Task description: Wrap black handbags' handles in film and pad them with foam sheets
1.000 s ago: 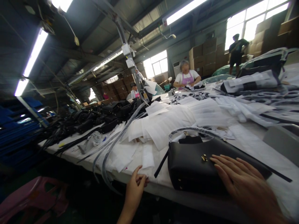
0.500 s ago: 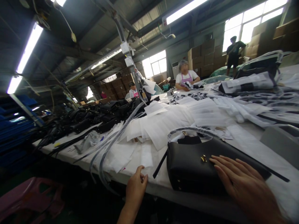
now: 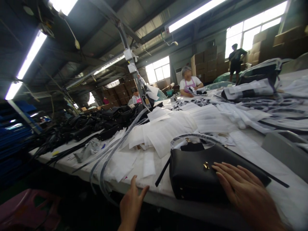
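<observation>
A black handbag point(image 3: 192, 173) with a gold clasp lies on the white-covered table point(image 3: 166, 195) near its front edge. Its handle point(image 3: 199, 136) is wrapped in clear plastic, and a black strap end point(image 3: 163, 172) sticks out at the left. My right hand point(image 3: 247, 189) rests flat on the bag's front beside the clasp, fingers stretched out together. Off the table edge, left of the bag, is my left hand point(image 3: 132, 202), with thumb and forefinger apart and nothing between them. Its other fingers are curled and partly hidden.
White foam sheets point(image 3: 166, 125) are piled behind the bag. Plastic-wrapped strips point(image 3: 108, 170) hang over the front edge. Black bags point(image 3: 96, 118) heap up at the left, and a grey bin point(image 3: 286, 154) stands at right. A pink stool point(image 3: 31, 208) is low left. A co-worker point(image 3: 190, 83) sits across the table.
My left hand has moved left and down, its thumb and forefinger spreading apart. My right hand stays flat on the handbag. The whole view has shifted slightly.
</observation>
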Motion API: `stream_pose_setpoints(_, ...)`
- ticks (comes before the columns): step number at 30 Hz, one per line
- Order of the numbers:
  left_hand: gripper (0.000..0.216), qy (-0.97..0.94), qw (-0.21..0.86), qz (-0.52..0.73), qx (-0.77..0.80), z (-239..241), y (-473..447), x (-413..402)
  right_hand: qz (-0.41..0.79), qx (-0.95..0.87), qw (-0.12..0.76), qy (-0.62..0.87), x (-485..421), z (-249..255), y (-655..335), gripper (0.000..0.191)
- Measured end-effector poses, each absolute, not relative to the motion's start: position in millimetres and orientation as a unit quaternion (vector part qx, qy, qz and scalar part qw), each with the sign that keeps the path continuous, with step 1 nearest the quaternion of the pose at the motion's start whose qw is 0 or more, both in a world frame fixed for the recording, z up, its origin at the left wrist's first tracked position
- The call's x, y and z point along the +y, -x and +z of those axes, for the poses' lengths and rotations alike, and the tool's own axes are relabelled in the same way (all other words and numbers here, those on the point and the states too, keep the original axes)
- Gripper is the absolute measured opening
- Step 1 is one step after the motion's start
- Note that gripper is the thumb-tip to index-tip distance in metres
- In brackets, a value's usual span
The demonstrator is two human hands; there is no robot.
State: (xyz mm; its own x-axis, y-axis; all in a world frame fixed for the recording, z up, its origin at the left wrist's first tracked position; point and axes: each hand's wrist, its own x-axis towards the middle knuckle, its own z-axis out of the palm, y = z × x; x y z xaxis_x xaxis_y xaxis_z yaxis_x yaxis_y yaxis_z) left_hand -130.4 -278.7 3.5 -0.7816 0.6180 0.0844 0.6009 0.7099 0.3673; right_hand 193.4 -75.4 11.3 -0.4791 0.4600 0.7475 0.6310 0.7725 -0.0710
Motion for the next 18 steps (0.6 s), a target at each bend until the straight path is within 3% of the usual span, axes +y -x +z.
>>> stream_pose_setpoints(3,0.058,-0.347,0.032,0.359,0.866,8,129,-276,-0.121,-0.851,0.398,0.319,-79,10,-195,0.041)
stream_pose_setpoints(6,0.052,-0.397,0.121,0.474,0.777,18,125,-244,-0.139,-0.84,0.411,0.326,-87,5,-199,0.037)
stream_pose_setpoints(13,0.069,-0.433,0.437,0.47,0.633,59,99,-144,-0.182,-0.844,0.403,0.304,-110,-16,-219,0.051)
stream_pose_setpoints(18,0.063,-0.436,0.49,0.505,0.56,71,64,-139,-0.202,-0.842,0.403,0.294,-127,-34,-234,0.063)
